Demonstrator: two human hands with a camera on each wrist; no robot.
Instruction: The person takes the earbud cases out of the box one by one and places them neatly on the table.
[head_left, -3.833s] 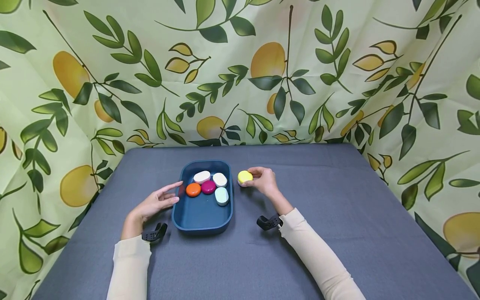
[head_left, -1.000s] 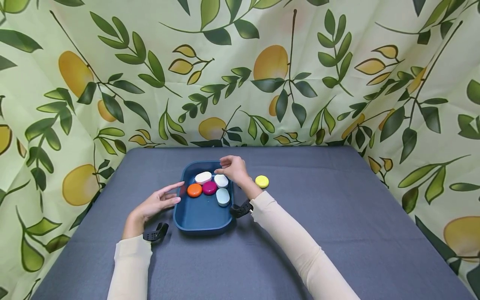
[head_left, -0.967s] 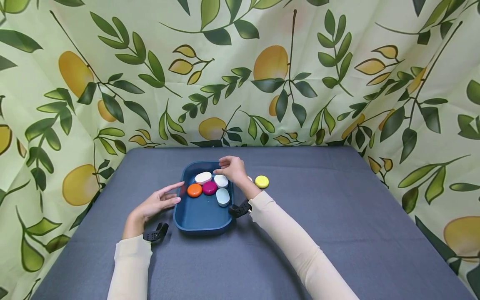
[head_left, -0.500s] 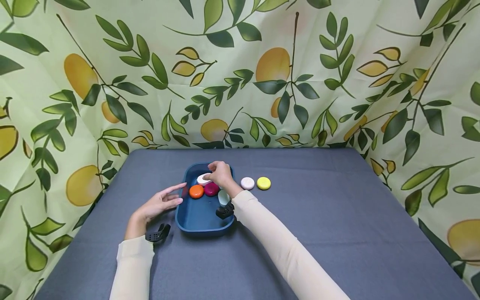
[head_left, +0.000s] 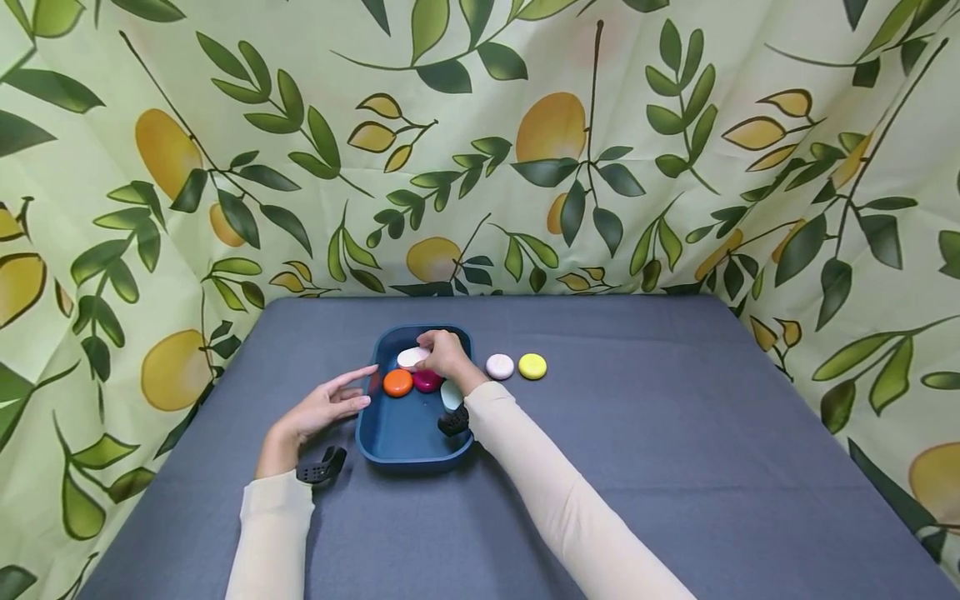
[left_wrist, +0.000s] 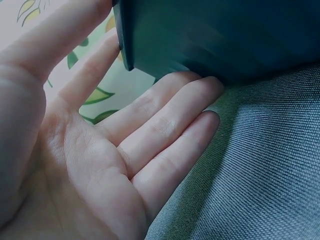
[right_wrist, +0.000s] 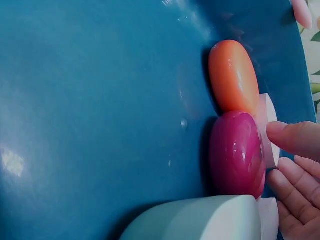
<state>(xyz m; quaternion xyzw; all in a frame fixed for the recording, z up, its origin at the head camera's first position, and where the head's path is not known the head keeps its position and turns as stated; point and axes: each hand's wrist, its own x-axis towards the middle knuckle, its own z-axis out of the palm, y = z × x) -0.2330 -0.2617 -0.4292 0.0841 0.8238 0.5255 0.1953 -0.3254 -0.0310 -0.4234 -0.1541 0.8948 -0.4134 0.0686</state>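
My right hand (head_left: 448,357) reaches into the blue tray (head_left: 414,462). Its thumb and fingers hold the right end of a white oval piece (head_left: 412,359), shaped like a bar of soap. In the right wrist view the thumb lies on that white piece (right_wrist: 269,112), beside a glossy magenta oval (right_wrist: 237,152) and an orange oval (right_wrist: 233,77). A pale mint piece (right_wrist: 200,220) and another white piece (right_wrist: 269,217) sit close under the hand. My left hand (head_left: 321,408) is at the tray's left side, fingers extended, fingertips right at the wall (left_wrist: 175,40).
On the grey-blue tablecloth (head_left: 637,433), just right of the tray, lie a pale pink round piece (head_left: 499,367) and a yellow round piece (head_left: 532,367). A curtain (head_left: 480,183) with a fruit and leaf print stands behind the table.
My right hand let go of the yellow round piece on the table, then moved left into the tray to the white oval piece. The left hand stays at the tray's side.
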